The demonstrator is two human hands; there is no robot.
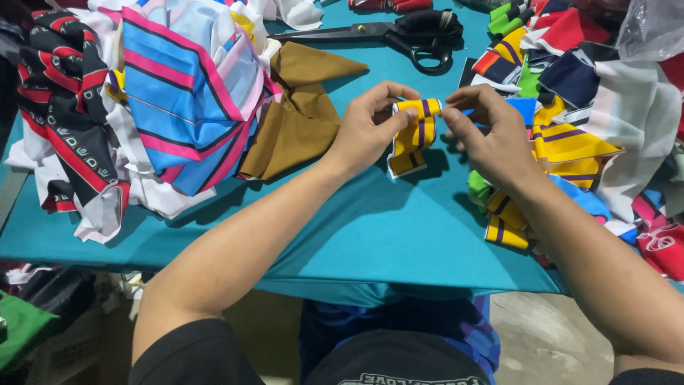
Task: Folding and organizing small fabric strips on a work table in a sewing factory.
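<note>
Teal tabletop [385, 228] underneath. Black scissors [399, 36] at the far edge, blades pointing left. Brown cloth [299, 121] just beside a blue-and-pink striped cloth [189, 93], overlapping it. Black-and-red cloth [68, 107] far left (atop white pieces). Heap of mixed scraps [584, 114] on the right. Clear plastic bag [652, 28] in the corner.

A table draped in teal cloth [370, 228] is carrying heaps of colourful striped fabric pieces [185, 93] on both sides. Large black-handled scissors [399, 36] are lying near its far edge.
</note>
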